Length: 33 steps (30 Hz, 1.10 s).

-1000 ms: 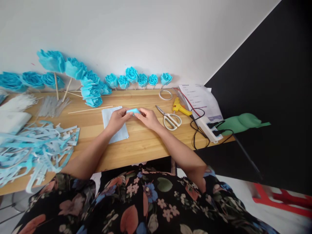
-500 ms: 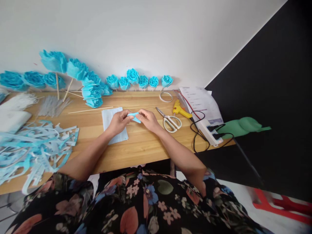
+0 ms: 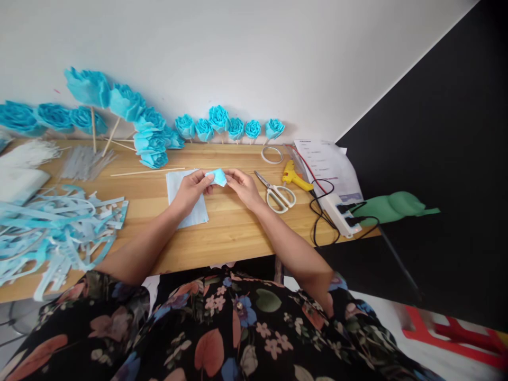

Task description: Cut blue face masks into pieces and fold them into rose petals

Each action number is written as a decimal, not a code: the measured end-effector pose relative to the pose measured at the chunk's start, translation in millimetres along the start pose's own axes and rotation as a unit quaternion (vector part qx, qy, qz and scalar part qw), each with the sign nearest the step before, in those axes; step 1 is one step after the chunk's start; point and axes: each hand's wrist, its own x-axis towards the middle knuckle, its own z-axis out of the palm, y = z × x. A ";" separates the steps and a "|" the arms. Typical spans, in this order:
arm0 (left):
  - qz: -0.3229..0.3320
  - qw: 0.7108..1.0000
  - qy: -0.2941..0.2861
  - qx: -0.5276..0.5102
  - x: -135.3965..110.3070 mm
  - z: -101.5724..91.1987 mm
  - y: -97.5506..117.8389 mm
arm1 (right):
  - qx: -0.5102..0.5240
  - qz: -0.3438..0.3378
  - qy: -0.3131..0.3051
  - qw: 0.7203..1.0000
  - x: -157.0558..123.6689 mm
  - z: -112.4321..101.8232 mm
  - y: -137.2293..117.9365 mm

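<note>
A small folded piece of bright blue fabric [image 3: 216, 177] is pinched between my two hands above the table. My left hand [image 3: 192, 189] grips its left side, thumb on top. At its right edge, my right hand [image 3: 243, 186] closes thumb and fingers on it. Beneath and beside my left hand lies a stack of pale blue sheets [image 3: 195, 216], partly covered by that hand. White-handled scissors [image 3: 278, 194] rest slightly open to the right of my right hand.
Several blue fabric flowers [image 3: 219, 119] on sticks line the wall. Blue strips [image 3: 59, 227] are heaped at left, near a thin wooden stick [image 3: 146, 172]. A yellow glue gun [image 3: 296, 177], a roll of tape [image 3: 272, 154], papers [image 3: 329, 164] and a power strip [image 3: 339, 214] occupy the right.
The blue fabric has been turned, showing a broader face now. Both hands have risen slightly with it, still gripping it. The camera view has shifted a little.
</note>
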 end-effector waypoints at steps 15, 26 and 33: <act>-0.056 0.983 -0.040 -0.168 2.9 1.6 -4.2 | 0.034 0.031 0.036 0.998 -3.7 -0.3 -8.2; -0.078 0.976 -0.040 -0.198 4.0 1.4 0.3 | 0.093 0.076 0.011 0.993 -4.2 2.8 -13.9; -0.074 0.978 -0.020 -0.194 3.4 2.0 1.6 | 0.164 0.122 -0.014 0.979 -1.2 -0.5 -7.8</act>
